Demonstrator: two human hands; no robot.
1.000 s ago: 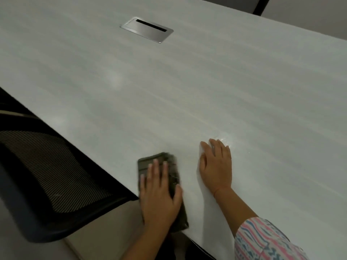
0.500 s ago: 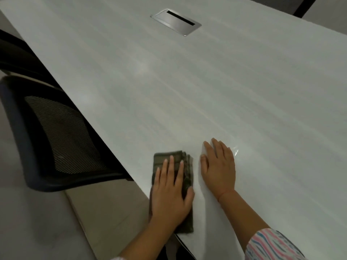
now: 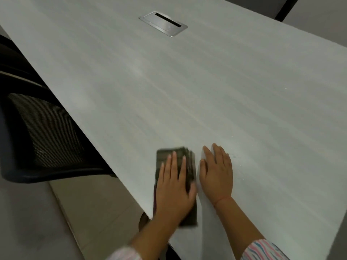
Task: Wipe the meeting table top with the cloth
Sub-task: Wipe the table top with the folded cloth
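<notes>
Presses a dark olive folded fabric cloth (image 3: 188, 162) flat on the pale grey wood-grain tabletop (image 3: 187, 91) with the left hand (image 3: 174, 184): fingers straight and a little spread, palm on top, no curling round the fabric. Somewhat blurred at this hand, so probably in the middle of a stroke. Rests the right hand (image 3: 216, 177) flat and open on the bare tabletop just beside the cloth, at its right side, thumb almost at the cloth's border. Holds nothing there, seems only to give support.

Place of the cloth: close to the near corner of the tabletop, just inside the left edge, its near end almost at the corner. Long axis from that corner toward the far side, on about the same line as the left forearm. Good therefore for pushing straight ahead along the length of the fold, or for sweeping to the right across it.

Leaves almost the whole tabletop ahead and to the right, up to the rectangular brushed-metal cable hatch (image 3: 163, 24) near the far edge. Calls, by judgement, for a long reach forward with the left hand, the one on the cloth. For a sweep to the right, first necessary to lift the right hand out of the path. Beside the left edge, a black mesh-backed office chair (image 3: 47, 132), well apart from the cloth.
</notes>
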